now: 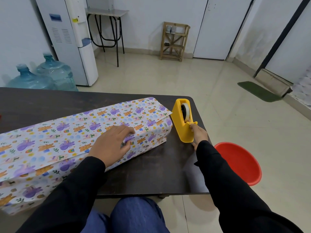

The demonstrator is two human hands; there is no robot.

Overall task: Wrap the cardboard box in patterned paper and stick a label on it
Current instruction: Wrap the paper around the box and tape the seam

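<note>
A long box covered in patterned paper [70, 132] with bears and purple animals lies across the dark table [151, 174]. The cardboard itself is hidden under the paper. My left hand [112, 142] lies on top of the paper near the box's right end, fingers bent over the overlapping edge and pressing it down. To the right of the box stands a yellow tape dispenser [182, 121] holding a roll of clear tape. My right hand [198, 134] is at the dispenser's front, fingertips pinching the tape end at the cutter.
A red plastic basin [240, 162] sits on the floor beside the table's right edge. Beyond the table stand two blue water jugs [43, 76], a white water dispenser [74, 41], a folding table and a small wooden shelf [175, 41]. My knees are under the table's front edge.
</note>
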